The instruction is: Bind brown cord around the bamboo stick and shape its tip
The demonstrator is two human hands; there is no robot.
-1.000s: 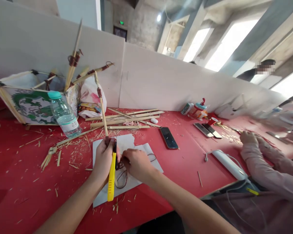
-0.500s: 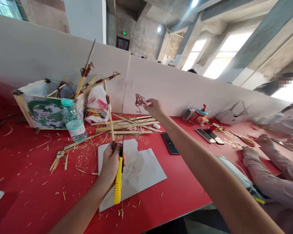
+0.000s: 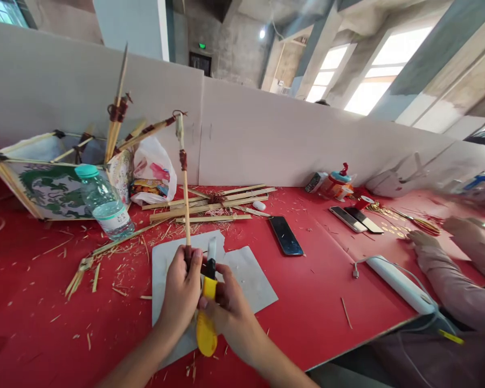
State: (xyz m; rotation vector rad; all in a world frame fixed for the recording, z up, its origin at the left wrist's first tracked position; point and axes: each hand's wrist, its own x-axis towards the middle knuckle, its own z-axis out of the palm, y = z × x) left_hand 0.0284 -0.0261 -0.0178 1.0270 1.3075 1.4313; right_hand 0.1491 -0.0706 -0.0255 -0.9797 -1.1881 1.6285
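Note:
My left hand (image 3: pixel 180 293) is closed around the lower end of a thin bamboo stick (image 3: pixel 184 183) that stands upright, with dark red cord bound near its top. My right hand (image 3: pixel 229 310) grips a yellow utility knife (image 3: pixel 206 318), its blade end pointing up beside the stick. Both hands meet over a white paper sheet (image 3: pixel 248 272) on the red table (image 3: pixel 307 302).
A water bottle (image 3: pixel 103 203), a dragon-printed bamboo frame (image 3: pixel 52 186), a plastic bag (image 3: pixel 152 172), loose bamboo strips (image 3: pixel 210 202) and shavings lie behind. A phone (image 3: pixel 285 235) lies right of the paper. Another person's sleeved arms (image 3: pixel 456 275) rest at right, by a power strip (image 3: pixel 400 276).
My right hand came back from reaching out toward the partition with red cord and took hold of the yellow knife by my left hand. The cord is no longer seen in it.

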